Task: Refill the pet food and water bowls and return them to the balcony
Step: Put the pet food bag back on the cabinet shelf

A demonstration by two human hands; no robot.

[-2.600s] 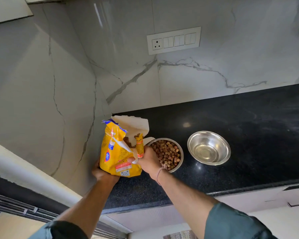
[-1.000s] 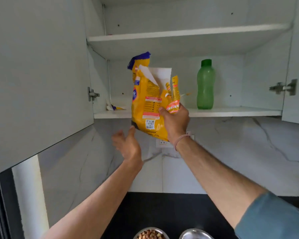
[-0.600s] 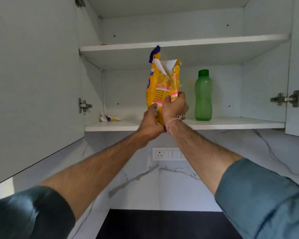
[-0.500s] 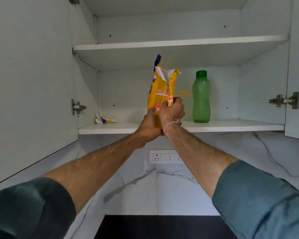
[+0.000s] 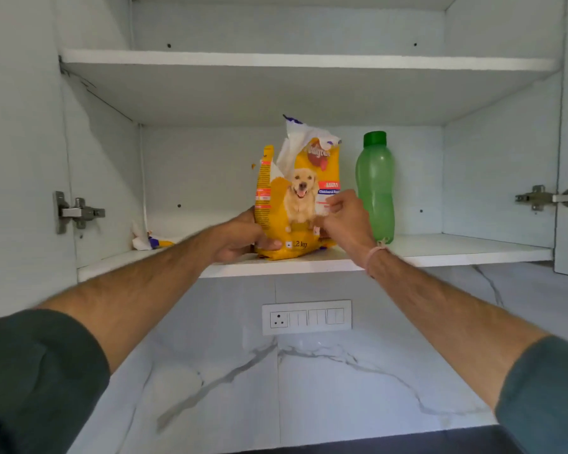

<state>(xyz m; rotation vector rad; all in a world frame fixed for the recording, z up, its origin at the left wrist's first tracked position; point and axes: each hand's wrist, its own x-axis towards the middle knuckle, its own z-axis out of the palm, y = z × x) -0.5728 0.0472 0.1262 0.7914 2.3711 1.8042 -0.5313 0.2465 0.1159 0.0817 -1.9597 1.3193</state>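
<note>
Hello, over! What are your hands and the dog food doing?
Both hands, left and right, on bag. Bag upright on shelf. Bottle close right.

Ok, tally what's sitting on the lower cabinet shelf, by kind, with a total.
Food bag: 1
Green bottle: 1
Torn wrapper scrap: 1
Total: 3

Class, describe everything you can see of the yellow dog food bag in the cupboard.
The dog food bag is yellow glossy plastic, printed with a golden dog and a "2 kg" mark. Its torn top gapes, showing white lining. It stands upright on the lower shelf, left of a green bottle. The left hand holds its lower left edge; the right hand touches its right side.
</note>
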